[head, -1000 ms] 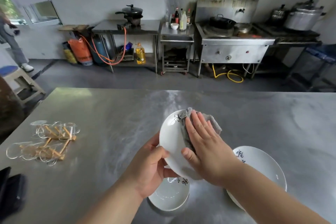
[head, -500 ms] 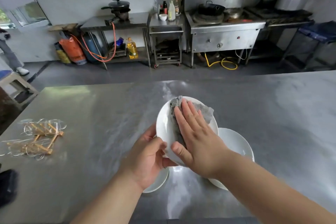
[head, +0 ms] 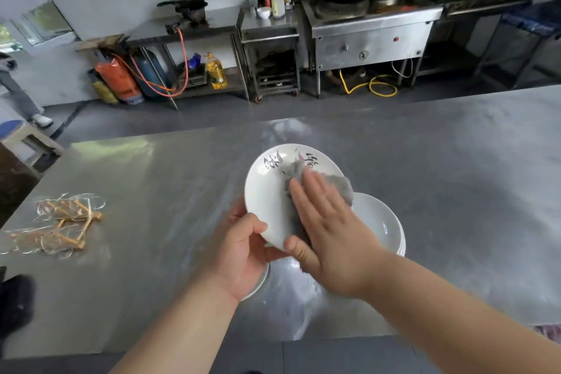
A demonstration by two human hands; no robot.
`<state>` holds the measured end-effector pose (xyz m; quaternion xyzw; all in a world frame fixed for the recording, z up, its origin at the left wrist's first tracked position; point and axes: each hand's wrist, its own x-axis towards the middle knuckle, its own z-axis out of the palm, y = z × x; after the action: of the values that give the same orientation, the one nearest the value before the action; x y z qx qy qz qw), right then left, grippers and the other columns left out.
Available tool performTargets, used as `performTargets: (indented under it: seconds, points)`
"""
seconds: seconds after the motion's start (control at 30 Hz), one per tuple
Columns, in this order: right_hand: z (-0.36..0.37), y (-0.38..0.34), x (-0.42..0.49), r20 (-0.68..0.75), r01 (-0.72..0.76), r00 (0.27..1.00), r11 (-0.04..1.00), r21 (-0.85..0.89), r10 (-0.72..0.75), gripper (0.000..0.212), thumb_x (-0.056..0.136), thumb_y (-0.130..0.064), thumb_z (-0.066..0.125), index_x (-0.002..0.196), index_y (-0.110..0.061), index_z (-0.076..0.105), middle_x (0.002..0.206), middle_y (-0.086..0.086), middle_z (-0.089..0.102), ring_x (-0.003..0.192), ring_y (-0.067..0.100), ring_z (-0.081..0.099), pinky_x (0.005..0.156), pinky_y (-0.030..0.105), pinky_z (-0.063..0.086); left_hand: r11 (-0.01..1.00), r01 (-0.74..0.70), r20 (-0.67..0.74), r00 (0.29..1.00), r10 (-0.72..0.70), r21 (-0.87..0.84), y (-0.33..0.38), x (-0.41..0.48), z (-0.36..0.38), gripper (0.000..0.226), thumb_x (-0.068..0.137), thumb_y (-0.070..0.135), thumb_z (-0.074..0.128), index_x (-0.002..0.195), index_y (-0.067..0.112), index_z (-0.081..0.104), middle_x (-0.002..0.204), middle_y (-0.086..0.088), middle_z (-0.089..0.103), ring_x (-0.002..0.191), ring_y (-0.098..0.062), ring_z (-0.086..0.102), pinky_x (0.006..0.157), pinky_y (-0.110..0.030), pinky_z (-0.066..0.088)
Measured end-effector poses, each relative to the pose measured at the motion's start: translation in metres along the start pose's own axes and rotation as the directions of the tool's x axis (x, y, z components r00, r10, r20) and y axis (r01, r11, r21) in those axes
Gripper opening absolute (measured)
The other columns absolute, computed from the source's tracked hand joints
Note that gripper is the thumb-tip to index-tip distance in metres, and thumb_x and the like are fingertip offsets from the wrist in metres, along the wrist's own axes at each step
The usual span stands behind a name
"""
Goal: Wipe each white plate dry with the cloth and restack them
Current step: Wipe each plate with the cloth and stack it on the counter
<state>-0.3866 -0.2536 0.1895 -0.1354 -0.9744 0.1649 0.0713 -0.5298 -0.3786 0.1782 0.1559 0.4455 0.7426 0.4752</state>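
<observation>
Far out to the left of our left fingers, a bundle of wooden sticks in clear wrap lies on the steel table, well apart from the work.

Our left hand grips the white plate at its lower left rim. The thumb curls over the front face, and the other fingers are hidden behind it. We hold the plate off the table, tilted, with its face turned toward us. Just under the left palm, a sliver of a lower plate shows on the table.

Under our right fingers, the grey cloth sits against the held plate's face. Our right hand presses it flat, with the fingers straight and close together and the thumb spread toward the lower rim, near the left thumb.

Half a second ago the cloth reached the plate's top rim. Now it lies lower and more to the right, and black brush characters show on the rim beyond our fingertips. The plate also turns more of its face to us than before. The left grip is unchanged.

To the right of the right hand, partly behind its knuckles, a stack of white plates rests on the table, its rims layered at the right edge.
</observation>
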Motion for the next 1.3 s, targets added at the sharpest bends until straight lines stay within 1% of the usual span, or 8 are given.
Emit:
performTargets:
  seconds: [0.13, 0.37, 0.47, 0.57, 0.77, 0.97, 1.13, 1.3]
  points:
    - [0.016, -0.008, -0.019, 0.018, 0.185, 0.982, 0.979, 0.084, -0.187, 0.097, 0.096, -0.081, 0.006, 0.167, -0.015, 0.006, 0.174, 0.007, -0.008, 0.16, 0.021, -0.014, 0.131, 0.046, 0.001, 0.999, -0.011, -0.061, 0.998, 0.009, -0.039, -0.003, 0.001, 0.004, 0.061, 0.073, 0.0, 0.048, 0.122, 0.022, 0.077, 0.127, -0.018, 0.075, 0.109, -0.03, 0.076, 0.066, -0.037, 0.063]
    - [-0.009, 0.023, -0.006, 0.06, -0.108, 0.992, 0.991, -0.085, 0.113, 0.109, 0.082, -0.084, -0.016, 0.164, -0.011, -0.014, 0.169, 0.012, -0.026, 0.156, 0.025, -0.027, 0.128, 0.045, -0.007, 0.999, 0.0, -0.076, 0.997, -0.004, -0.043, -0.006, -0.007, 0.01, 0.063, 0.073, 0.001, 0.049, 0.126, 0.023, 0.075, 0.127, -0.017, 0.074, 0.105, -0.038, 0.075, 0.068, -0.051, 0.062]
    - [0.005, -0.001, -0.022, 0.027, 0.058, 0.998, 0.998, 0.01, -0.058, 0.108, 0.089, -0.084, -0.007, 0.165, -0.007, -0.001, 0.171, 0.017, -0.015, 0.159, 0.031, -0.018, 0.13, 0.051, -0.003, 0.999, -0.006, -0.126, 0.992, 0.002, -0.031, -0.005, -0.003, 0.019, 0.061, 0.069, 0.001, 0.05, 0.12, 0.022, 0.077, 0.121, -0.017, 0.076, 0.098, -0.03, 0.077, 0.056, -0.036, 0.06]
    - [0.017, -0.004, -0.036, 0.049, 0.142, 0.988, 0.988, 0.052, -0.145, 0.103, 0.092, -0.085, 0.001, 0.167, -0.015, -0.001, 0.173, 0.009, -0.014, 0.159, 0.023, -0.019, 0.13, 0.048, -0.001, 1.0, -0.004, -0.135, 0.991, 0.001, -0.025, -0.01, -0.003, 0.018, 0.067, 0.07, 0.0, 0.05, 0.133, 0.014, 0.069, 0.129, -0.022, 0.072, 0.112, -0.034, 0.075, 0.068, -0.038, 0.064]
    - [-0.012, 0.027, -0.009, 0.045, -0.164, 0.985, 0.983, -0.085, 0.168, 0.107, 0.079, -0.078, -0.02, 0.163, -0.011, -0.017, 0.17, 0.013, -0.025, 0.157, 0.025, -0.027, 0.128, 0.043, -0.011, 1.0, 0.003, -0.119, 0.993, -0.006, -0.021, -0.016, -0.006, 0.022, 0.062, 0.076, 0.001, 0.048, 0.127, 0.023, 0.074, 0.13, -0.018, 0.073, 0.11, -0.037, 0.075, 0.074, -0.051, 0.062]
    - [0.011, -0.008, -0.04, 0.074, -0.013, 0.997, 0.998, 0.059, 0.008, 0.11, 0.09, -0.085, -0.008, 0.165, -0.006, 0.0, 0.172, 0.015, -0.012, 0.16, 0.03, -0.014, 0.129, 0.048, -0.01, 0.997, -0.06, -0.224, 0.973, 0.05, -0.038, -0.016, 0.006, 0.034, 0.059, 0.067, 0.003, 0.051, 0.113, 0.027, 0.079, 0.12, -0.017, 0.077, 0.098, -0.032, 0.078, 0.058, -0.032, 0.06]
    - [-0.013, 0.015, -0.018, 0.11, -0.28, 0.954, 0.96, -0.007, 0.279, 0.114, 0.079, -0.079, -0.015, 0.165, -0.005, -0.001, 0.174, 0.013, -0.007, 0.161, 0.024, -0.011, 0.13, 0.043, -0.004, 0.995, -0.084, -0.258, 0.964, 0.066, -0.059, -0.021, 0.006, 0.039, 0.055, 0.071, -0.001, 0.05, 0.112, 0.025, 0.077, 0.117, -0.013, 0.078, 0.097, -0.034, 0.077, 0.06, -0.042, 0.062]
    - [0.0, -0.006, -0.034, 0.079, -0.055, 0.996, 0.991, 0.12, 0.046, 0.112, 0.085, -0.085, -0.014, 0.166, -0.008, -0.003, 0.173, 0.01, -0.015, 0.159, 0.02, -0.019, 0.13, 0.039, -0.008, 0.998, -0.065, -0.3, 0.952, 0.056, -0.021, -0.016, 0.015, 0.044, 0.056, 0.075, 0.0, 0.046, 0.107, 0.03, 0.08, 0.119, -0.015, 0.078, 0.103, -0.036, 0.077, 0.079, -0.046, 0.061]
